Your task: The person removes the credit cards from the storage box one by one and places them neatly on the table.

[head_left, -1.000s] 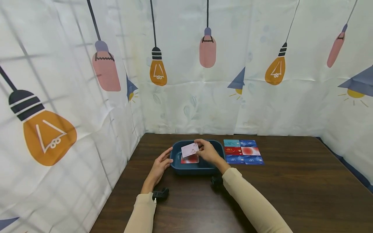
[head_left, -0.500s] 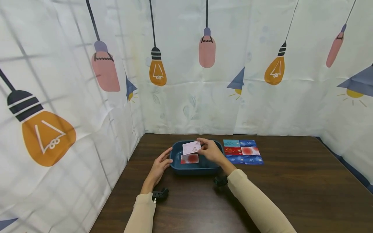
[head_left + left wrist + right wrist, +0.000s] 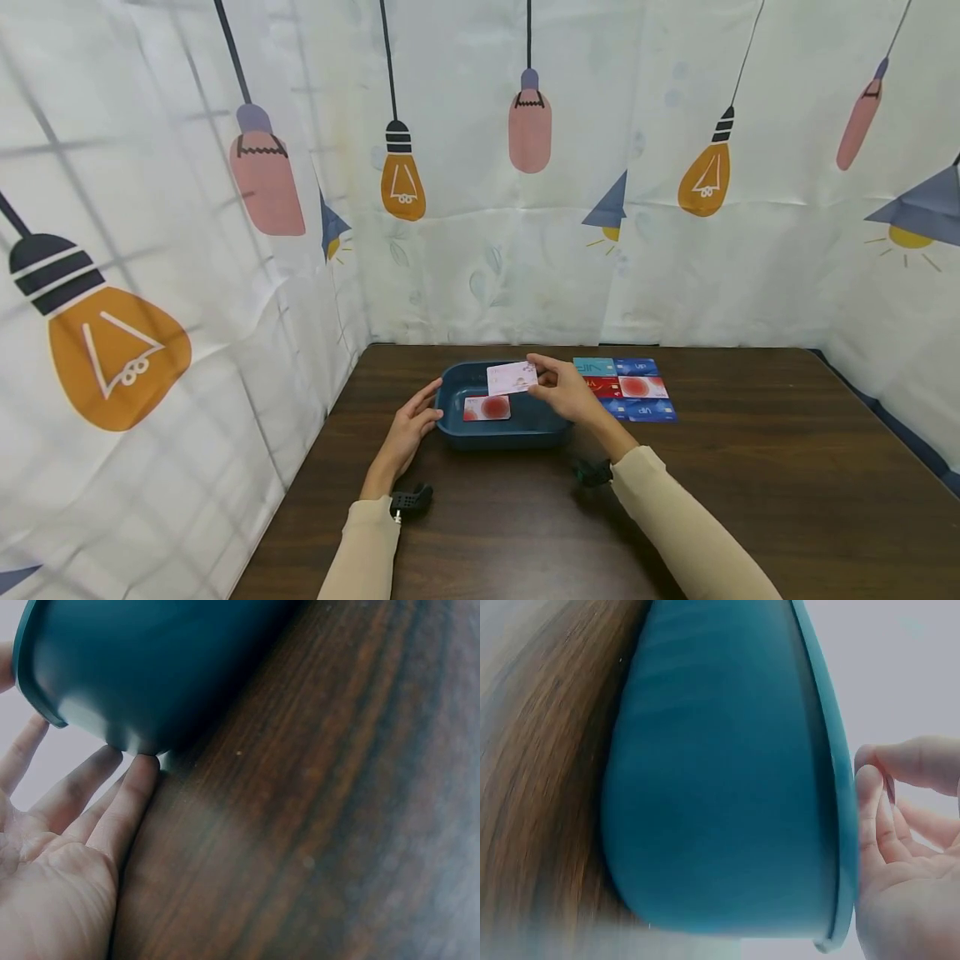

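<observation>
The pink card (image 3: 512, 378) is pinched in my right hand (image 3: 567, 393) over the tub (image 3: 502, 442); my left hand (image 3: 405, 433) touches its side, fingers straight. Six cards (image 3: 643, 387) lie alongside in rows; this and the red card (image 3: 486, 407) inside seem left.

a dark brown wood-grained table (image 3: 787, 467) fills the near middle and right. white cloth (image 3: 435, 275) hangs at the far side and left, printed with orange bulbs (image 3: 703, 181), pink lamps (image 3: 530, 131) and blue shades (image 3: 609, 204). a dark strip (image 3: 922, 451) runs along the table's right edge.
</observation>
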Available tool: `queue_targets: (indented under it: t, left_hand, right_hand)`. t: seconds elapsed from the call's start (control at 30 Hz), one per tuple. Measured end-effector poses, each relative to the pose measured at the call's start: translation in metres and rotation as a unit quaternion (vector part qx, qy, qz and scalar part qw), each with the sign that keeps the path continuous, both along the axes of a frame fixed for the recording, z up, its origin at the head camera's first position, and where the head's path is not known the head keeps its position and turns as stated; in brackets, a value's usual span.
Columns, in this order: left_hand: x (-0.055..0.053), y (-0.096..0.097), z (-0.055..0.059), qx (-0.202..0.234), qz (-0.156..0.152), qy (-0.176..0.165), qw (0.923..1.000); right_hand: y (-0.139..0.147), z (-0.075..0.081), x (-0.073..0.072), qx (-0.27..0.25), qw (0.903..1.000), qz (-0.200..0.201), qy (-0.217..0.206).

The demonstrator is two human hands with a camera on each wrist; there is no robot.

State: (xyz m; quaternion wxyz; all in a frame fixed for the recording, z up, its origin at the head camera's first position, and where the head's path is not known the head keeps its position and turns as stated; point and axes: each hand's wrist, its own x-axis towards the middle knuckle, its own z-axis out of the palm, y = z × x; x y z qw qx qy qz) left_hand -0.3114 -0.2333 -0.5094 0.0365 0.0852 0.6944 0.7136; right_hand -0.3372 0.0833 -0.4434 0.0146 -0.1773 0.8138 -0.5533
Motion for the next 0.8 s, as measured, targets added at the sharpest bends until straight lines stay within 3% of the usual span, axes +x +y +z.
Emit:
queue_targets:
  t: [0.33, 0.8]
  left_hand:
    - [0.001, 0.000, 0.001, 0.001, -0.003, 0.000, 1.0000]
    - [0.000, -0.001, 0.000, 0.002, -0.006, 0.001, 1.0000]
  right_hand:
    - [0.025, 0.003, 0.007, -0.008, 0.9999, -0.008, 0.004]
    - [0.061, -0.005, 0.015, -0.020, 0.9995, 0.001, 0.023]
